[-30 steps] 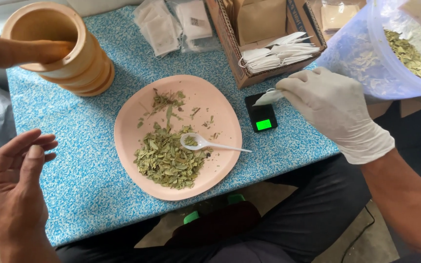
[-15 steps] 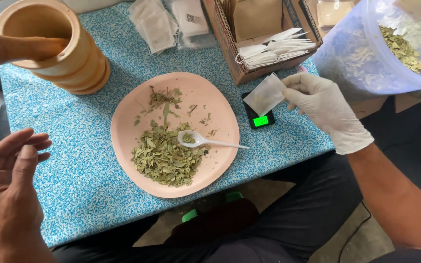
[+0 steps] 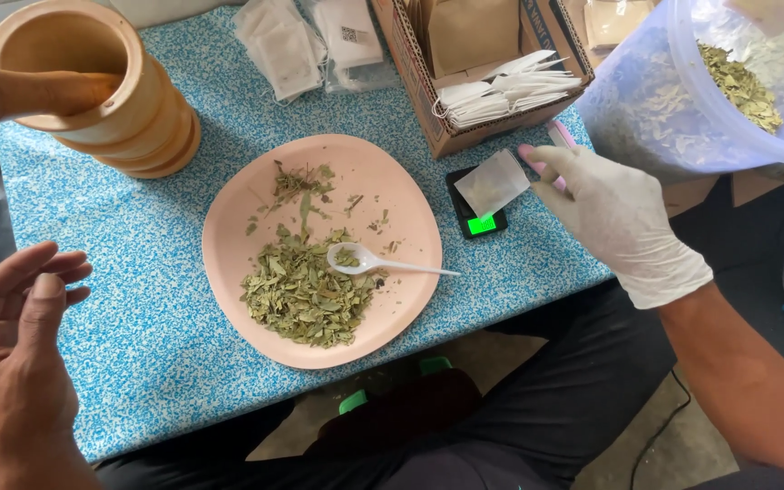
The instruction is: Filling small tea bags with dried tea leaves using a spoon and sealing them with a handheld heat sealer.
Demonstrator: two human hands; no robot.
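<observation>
Gloved right hand (image 3: 614, 213) pinches a white sachet (image 3: 494, 181) over the scale (image 3: 477, 213) near the table's right edge; bare left hand (image 3: 15, 340) hovers, fingers loosely apart, beside the plate (image 3: 392, 195).

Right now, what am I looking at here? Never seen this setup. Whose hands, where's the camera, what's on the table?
There is no machine: one head-worn camera looks down at a person's two hands. The bare left hand hangs open, holding nothing. The white-gloved right hand holds a small white paper sachet over a small black pocket scale and a pink tool. The blue speckled table carries a round pink plate of dried green leaves with a white plastic spoon, and a wooden mortar.
</observation>
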